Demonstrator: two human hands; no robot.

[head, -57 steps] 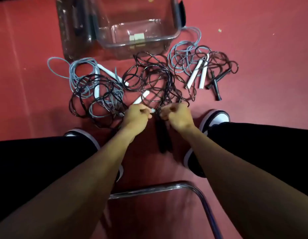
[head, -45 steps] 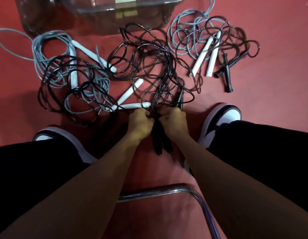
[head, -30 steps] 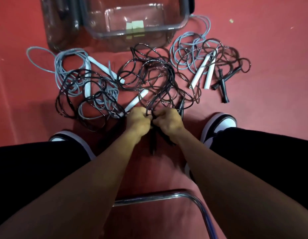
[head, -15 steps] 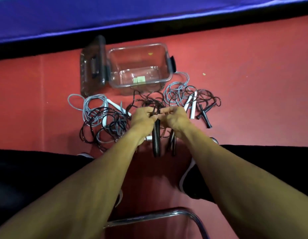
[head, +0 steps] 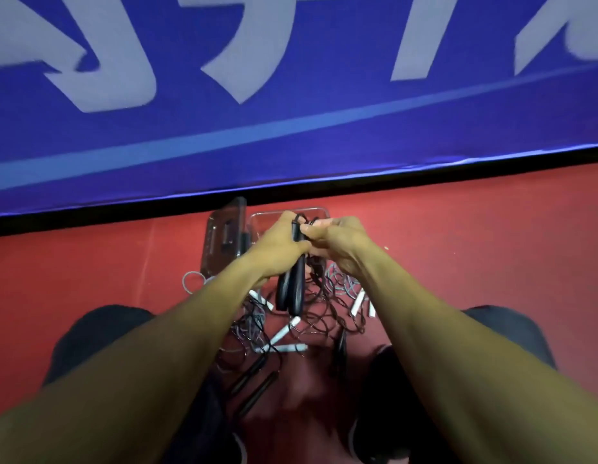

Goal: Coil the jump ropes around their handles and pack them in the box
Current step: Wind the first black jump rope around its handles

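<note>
Red flooring (head: 491,229) fills the lower half of the view, bounded at the far side by a blue banner (head: 290,135) printed with large pale lettering above a black strip. Both hands are raised together in front of the clear plastic box (head: 319,212), which stands on the floor near the banner and is largely hidden behind them. Just left of the box, its transparent lid (head: 224,242) is seen lying on the floor.

A pair of black handles (head: 290,293) is gripped side by side near the top by the left hand (head: 277,246), whose fingers are curled round them, so that the handles hang downward below the fist. The black rope (head: 302,219) at the top of the handles is pinched between thumb and fingers of the right hand (head: 337,246), which is held touching the left; how many turns are wound cannot be told.

Beneath the forearms, a tangle of loose jump ropes (head: 324,313) is spread over the floor, black and grey-blue cords mixed together. Several white handles (head: 284,333) are seen among the cords, and further black handles (head: 257,390) lie nearer the person. Dark-clad knees (head: 100,333) are visible at either side.
</note>
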